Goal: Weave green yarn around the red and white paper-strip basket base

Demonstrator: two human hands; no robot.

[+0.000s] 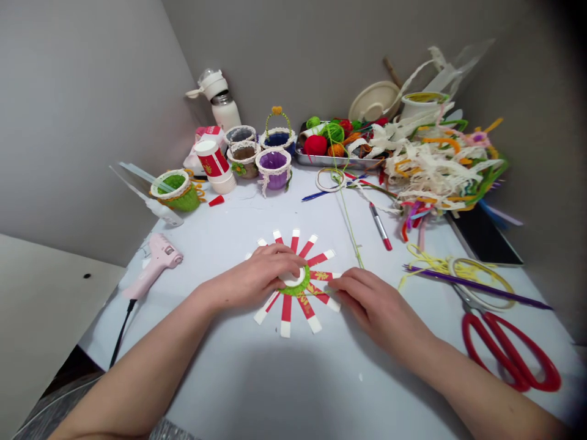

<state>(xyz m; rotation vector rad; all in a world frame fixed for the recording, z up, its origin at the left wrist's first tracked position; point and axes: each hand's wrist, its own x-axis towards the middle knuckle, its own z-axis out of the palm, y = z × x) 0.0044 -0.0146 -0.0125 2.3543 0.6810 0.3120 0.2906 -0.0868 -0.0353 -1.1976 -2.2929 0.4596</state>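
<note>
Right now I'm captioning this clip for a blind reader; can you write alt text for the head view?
A left hand presses the base of a red-and-white paper cup, cut into strips splayed flat on a white table, while the right hand touches one strip. Red scissors, a pink glue gun and small baskets lie around.

left hand: lay palm down, fingers loosely bent
right hand: lay palm down, fingers pointed left
forearms: bare, angled inward

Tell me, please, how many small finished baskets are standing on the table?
5: green basket at far left; grey basket, brown basket and purple basket clustered together; blue basket with a handle behind them. Others may be hidden.
</note>
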